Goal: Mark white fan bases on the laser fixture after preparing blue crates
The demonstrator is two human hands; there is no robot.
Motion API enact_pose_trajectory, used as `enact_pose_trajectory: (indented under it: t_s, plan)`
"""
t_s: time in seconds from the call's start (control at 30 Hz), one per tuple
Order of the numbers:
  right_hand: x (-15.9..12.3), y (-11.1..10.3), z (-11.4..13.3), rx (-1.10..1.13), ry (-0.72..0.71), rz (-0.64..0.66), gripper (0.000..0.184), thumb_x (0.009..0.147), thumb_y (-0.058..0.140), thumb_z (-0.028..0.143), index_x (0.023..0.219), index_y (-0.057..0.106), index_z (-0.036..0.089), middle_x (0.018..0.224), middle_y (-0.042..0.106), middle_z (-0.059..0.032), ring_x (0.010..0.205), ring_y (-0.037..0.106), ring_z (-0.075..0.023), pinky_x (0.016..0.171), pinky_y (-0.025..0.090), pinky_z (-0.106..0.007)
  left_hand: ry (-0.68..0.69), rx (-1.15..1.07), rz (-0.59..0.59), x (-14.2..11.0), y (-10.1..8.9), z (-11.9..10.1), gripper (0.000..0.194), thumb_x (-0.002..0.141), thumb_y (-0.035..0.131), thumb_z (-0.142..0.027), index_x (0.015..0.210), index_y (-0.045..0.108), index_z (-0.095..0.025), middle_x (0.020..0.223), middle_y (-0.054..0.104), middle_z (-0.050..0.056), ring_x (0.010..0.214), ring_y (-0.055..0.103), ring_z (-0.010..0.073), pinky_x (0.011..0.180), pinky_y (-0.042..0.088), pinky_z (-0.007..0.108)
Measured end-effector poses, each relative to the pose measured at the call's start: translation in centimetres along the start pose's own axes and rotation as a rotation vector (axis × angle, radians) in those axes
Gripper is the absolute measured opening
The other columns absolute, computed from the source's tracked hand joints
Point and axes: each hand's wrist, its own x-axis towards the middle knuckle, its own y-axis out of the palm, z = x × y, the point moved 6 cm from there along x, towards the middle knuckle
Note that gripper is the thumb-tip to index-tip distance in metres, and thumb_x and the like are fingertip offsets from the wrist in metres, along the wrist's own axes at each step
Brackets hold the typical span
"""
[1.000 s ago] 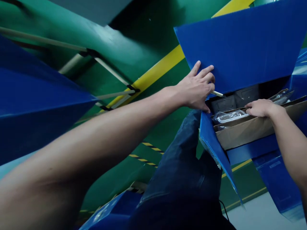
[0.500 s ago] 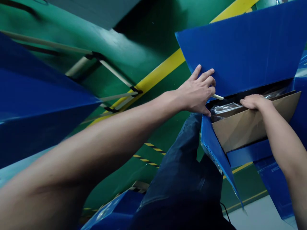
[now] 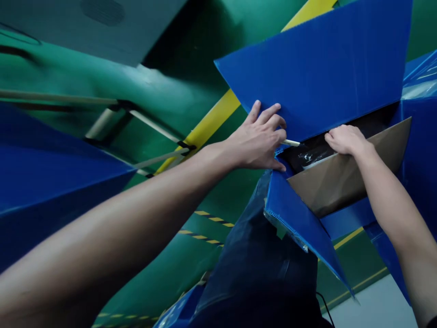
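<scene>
My left hand [image 3: 264,136] is at the near left corner of an open blue corrugated box [image 3: 292,193], thumb by the corner and fingers bent. A thin pale stick [image 3: 291,143] juts out from under its fingers toward the opening. My right hand [image 3: 346,139] reaches over the top edge of a brown cardboard sheet [image 3: 351,182] that leans inside the box. Its fingers are curled down and their tips are hidden. Beside it, behind the cardboard, clear plastic wrapping [image 3: 309,158] glints around something mostly out of sight.
The box's large blue flap [image 3: 317,77] stands raised at the back. At left are another blue box [image 3: 61,168] and a pale tube frame [image 3: 153,125]. A grey cabinet-like block [image 3: 95,27] stands beyond, on a green floor with yellow lines [image 3: 211,125].
The view has shifted, so box and hands appear further left. The plastic-wrapped thing shows less above the cardboard than before. Both hands keep much the same places at the box.
</scene>
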Motion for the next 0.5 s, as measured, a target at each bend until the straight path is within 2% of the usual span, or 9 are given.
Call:
enact_pose_trajectory:
  t_s: [0.1, 0.17, 0.2, 0.27, 0.33, 0.43, 0.5]
  plan:
    - [-6.3, -2.9, -0.9, 0.083, 0.06, -0.306, 0.064, 0.114, 0.024, 0.045, 0.117, 0.082, 0.017, 0.11, 0.078, -0.018, 0.111, 0.071, -0.0369, 0.105, 0.051, -0.05, -0.018, -0.01, 0.021, 0.3, -0.7, -0.9, 0.076, 0.085, 0.078, -0.077, 0.12, 0.074, -0.01, 0.152, 0.06, 0.019, 0.171, 0.019, 0.0495, 0.136, 0.007, 0.079]
    - [-10.5, -3.0, -2.3, 0.131, 0.166, -0.502, 0.062, 0.114, 0.024, 0.043, 0.134, 0.078, 0.018, 0.128, 0.075, -0.0197, 0.131, 0.064, -0.0416, 0.114, 0.046, -0.056, -0.043, -0.001, 0.058, 0.5, -1.2, -1.5, 0.072, 0.083, 0.083, -0.072, 0.118, 0.074, -0.011, 0.153, 0.06, 0.02, 0.172, 0.018, 0.0484, 0.138, 0.006, 0.077]
    - [-12.3, -2.1, -3.2, 0.149, 0.225, -0.568, 0.061, 0.113, 0.026, 0.042, 0.143, 0.074, 0.018, 0.138, 0.071, -0.0205, 0.142, 0.056, -0.0441, 0.119, 0.042, -0.06, -0.057, 0.003, 0.084, 0.7, -1.3, -1.9, 0.071, 0.081, 0.087, -0.07, 0.117, 0.074, -0.011, 0.154, 0.059, 0.021, 0.172, 0.017, 0.0482, 0.138, 0.006, 0.077]
    - [-14.7, 1.4, -4.8, 0.181, 0.334, -0.62, 0.059, 0.112, 0.032, 0.042, 0.156, 0.065, 0.02, 0.158, 0.059, -0.0207, 0.158, 0.04, -0.0466, 0.124, 0.036, -0.066, -0.078, 0.008, 0.13, 1.0, -1.4, -2.6, 0.071, 0.077, 0.092, -0.068, 0.116, 0.074, -0.011, 0.155, 0.059, 0.023, 0.173, 0.016, 0.0484, 0.139, 0.005, 0.077]
    - [-15.7, 6.6, -6.2, 0.23, 0.396, -0.584, 0.061, 0.112, 0.039, 0.046, 0.166, 0.055, 0.022, 0.174, 0.042, -0.0192, 0.166, 0.027, -0.0449, 0.128, 0.033, -0.069, -0.095, 0.017, 0.158, 1.3, -1.3, -3.3, 0.071, 0.075, 0.095, -0.066, 0.115, 0.074, -0.011, 0.156, 0.057, 0.024, 0.173, 0.015, 0.0495, 0.138, 0.006, 0.078]
    - [-14.7, 14.8, -7.1, 0.343, 0.36, -0.394, 0.072, 0.111, 0.053, 0.049, 0.177, 0.036, 0.028, 0.188, 0.011, -0.0151, 0.173, 0.009, -0.042, 0.132, 0.028, -0.071, -0.108, 0.041, 0.166, 1.9, -1.2, -4.6, 0.063, 0.077, 0.095, -0.061, 0.112, 0.074, -0.013, 0.16, 0.056, 0.023, 0.172, 0.014, 0.0518, 0.137, 0.008, 0.078]
    - [-13.6, 18.5, -7.4, 0.408, 0.306, -0.297, 0.081, 0.109, 0.061, 0.046, 0.18, 0.026, 0.032, 0.19, -0.003, -0.0123, 0.174, -0.002, -0.041, 0.135, 0.018, -0.073, -0.115, 0.052, 0.178, 2.3, -1.1, -5.6, 0.059, 0.079, 0.093, -0.06, 0.109, 0.073, -0.014, 0.161, 0.056, 0.022, 0.171, 0.014, 0.0533, 0.136, 0.009, 0.079]
